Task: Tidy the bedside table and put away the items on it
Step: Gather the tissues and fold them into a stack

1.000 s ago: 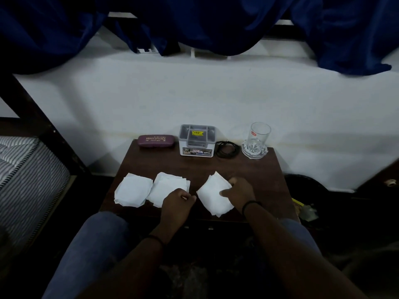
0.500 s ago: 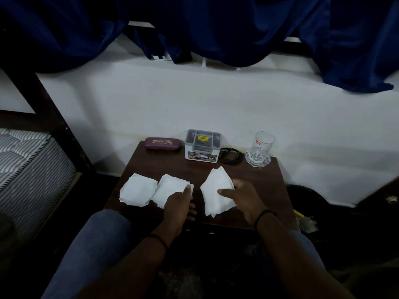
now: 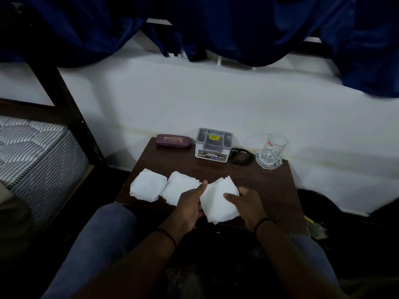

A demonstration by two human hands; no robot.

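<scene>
Three white tissues lie along the front of the dark wooden bedside table. Both hands hold the right tissue: my left hand grips its left edge with the thumb up, and my right hand pinches its right edge. The middle tissue and the left tissue lie flat beside my left hand. At the back stand a maroon glasses case, a grey organiser box, a coiled black cable and a clear glass on a glass coaster.
A striped mattress on a dark bed frame is at the left. A white wall rises behind the table, with blue curtains hanging above. My knees in jeans are under the table's front edge. Dark clutter lies on the floor at the right.
My left hand has moved right from the middle tissue to the right tissue and taken its left edge. My right hand stays on that tissue. The camera has tilted slightly.
</scene>
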